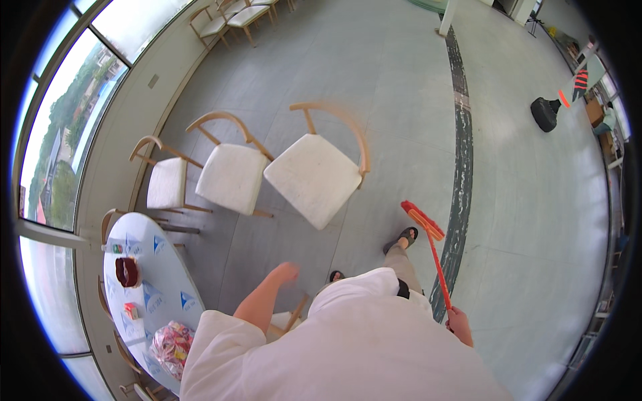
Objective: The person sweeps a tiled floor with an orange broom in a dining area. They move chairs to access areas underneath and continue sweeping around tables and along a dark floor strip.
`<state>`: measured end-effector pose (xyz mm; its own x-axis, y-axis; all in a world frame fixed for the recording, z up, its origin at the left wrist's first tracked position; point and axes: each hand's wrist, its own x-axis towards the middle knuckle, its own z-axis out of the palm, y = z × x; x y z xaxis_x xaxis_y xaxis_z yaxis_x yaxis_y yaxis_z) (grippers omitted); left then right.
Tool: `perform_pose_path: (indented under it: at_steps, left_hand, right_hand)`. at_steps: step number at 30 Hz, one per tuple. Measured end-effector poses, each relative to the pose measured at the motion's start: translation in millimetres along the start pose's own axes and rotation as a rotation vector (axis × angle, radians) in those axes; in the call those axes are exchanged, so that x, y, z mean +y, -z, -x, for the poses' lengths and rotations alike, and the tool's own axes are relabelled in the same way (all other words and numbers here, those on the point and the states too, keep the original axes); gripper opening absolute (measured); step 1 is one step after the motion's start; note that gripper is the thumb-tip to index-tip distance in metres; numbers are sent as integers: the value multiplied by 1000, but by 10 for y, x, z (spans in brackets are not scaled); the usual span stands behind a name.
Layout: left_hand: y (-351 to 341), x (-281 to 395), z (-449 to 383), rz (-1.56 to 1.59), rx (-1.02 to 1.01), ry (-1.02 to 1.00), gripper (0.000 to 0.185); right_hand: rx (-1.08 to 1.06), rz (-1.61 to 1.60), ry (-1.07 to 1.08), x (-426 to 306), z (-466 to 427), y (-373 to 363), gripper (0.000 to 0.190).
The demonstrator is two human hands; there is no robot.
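A broom (437, 265) with a red handle and a red and orange head is gripped near its upper end by my right hand (459, 325), at the lower right. The broom head lies by the dark floor strip, close to my sandalled foot. My left hand (285, 272) is slightly blurred and hangs over the floor, with no object visible in it; its fingers cannot be made out clearly. The nearest white-seated wooden chair (316, 178) stands ahead of that hand, and part of another chair (283, 321) shows beneath my left arm.
Two more chairs (231, 178) line up toward the window wall. An oval table (170, 280) at left bears a plastic bag of wrapped items (173, 346), a dark red container (126, 272) and a small box (131, 311). A black-based object (544, 114) stands at right; a white post (447, 17) rises ahead.
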<state>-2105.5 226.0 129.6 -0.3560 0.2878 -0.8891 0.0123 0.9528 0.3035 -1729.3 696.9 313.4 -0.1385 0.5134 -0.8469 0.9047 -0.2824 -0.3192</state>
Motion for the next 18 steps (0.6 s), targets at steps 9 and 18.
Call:
perform_pose_path:
  at_steps: [9,18]
  left_hand:
    - [1128,2848,-1018,371,220,-136,50]
    - [1546,3683,-1491,368,365,6,69]
  right_hand:
    - [4,-66,41,-1048,-1197,748,22]
    - [-70,-4,34,-2515,-2164,1464,24]
